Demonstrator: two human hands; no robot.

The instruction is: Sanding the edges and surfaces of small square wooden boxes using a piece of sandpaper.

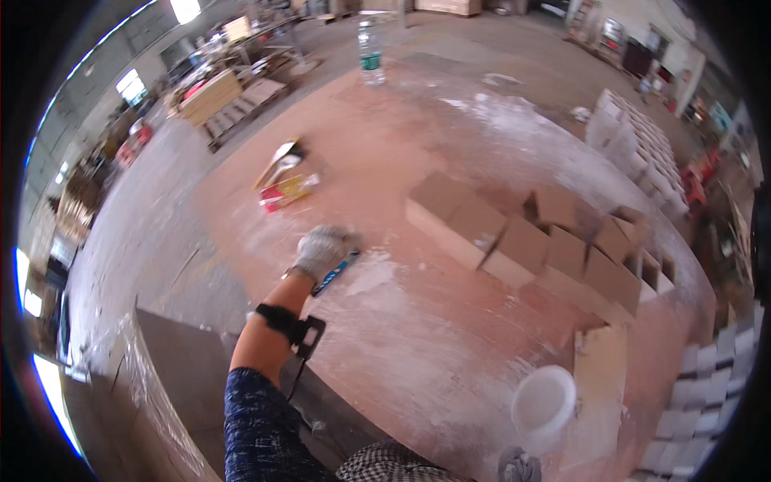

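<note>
My left hand (323, 249), in a pale knit glove, reaches over the dusty reddish tabletop (353, 337). Its fingers look closed on a slim blue tool (336, 273) with dark marks, lying along the palm side; blur hides its exact kind. At the bottom edge, only part of my right hand (519, 465) shows, in a grey glove, its fingers not clear. Just beyond it stands a round white tub (571, 395). Farther off from my left hand lie a brush-like tool (281, 161) with a dark end and a yellow-and-red packet (289, 191).
Several brown cardboard boxes (522, 247) form rows on the right of the table. A flat board (601, 377) lies beside the tub. At the far edge stands a clear bottle (370, 60). White stacked pieces (634, 140) are at the far right; a plastic-wrapped panel (173, 377) rises at near left.
</note>
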